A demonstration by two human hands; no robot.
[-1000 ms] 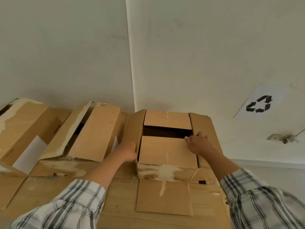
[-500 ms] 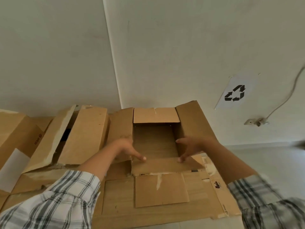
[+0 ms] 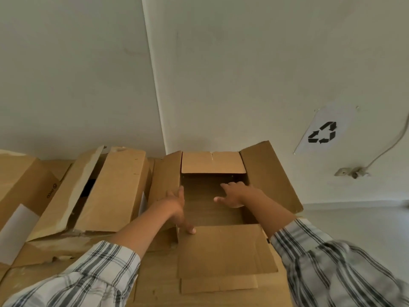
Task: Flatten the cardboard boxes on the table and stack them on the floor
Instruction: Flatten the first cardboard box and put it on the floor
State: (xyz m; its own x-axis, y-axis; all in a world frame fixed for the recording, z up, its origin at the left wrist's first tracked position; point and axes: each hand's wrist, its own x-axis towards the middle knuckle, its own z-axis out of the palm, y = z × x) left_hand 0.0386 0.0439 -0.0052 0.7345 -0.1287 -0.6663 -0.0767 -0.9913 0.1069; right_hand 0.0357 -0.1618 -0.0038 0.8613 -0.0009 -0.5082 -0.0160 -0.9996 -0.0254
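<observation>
A brown cardboard box (image 3: 270, 173) stands in front of me with all its top flaps spread open. Its near flap (image 3: 225, 249) lies folded out flat toward me. My left hand (image 3: 177, 207) rests on the box's left wall, fingers spread, one fingertip touching the near flap's corner. My right hand (image 3: 236, 193) reaches down inside the box with spread fingers, holding nothing. Two more cardboard boxes, one (image 3: 115, 187) just left of the open one and another (image 3: 20, 185) at the far left, stand along the wall with loose flaps.
The boxes sit on a surface covered with flat cardboard (image 3: 155, 278). A white wall with a recycling sign (image 3: 323, 134) rises behind. At the right are a wall socket with a cable (image 3: 352, 172) and pale floor (image 3: 365, 222).
The near flap, which covered the box top, has been folded out flat toward me. Both hands moved from its edge; the right one now reaches inside the box.
</observation>
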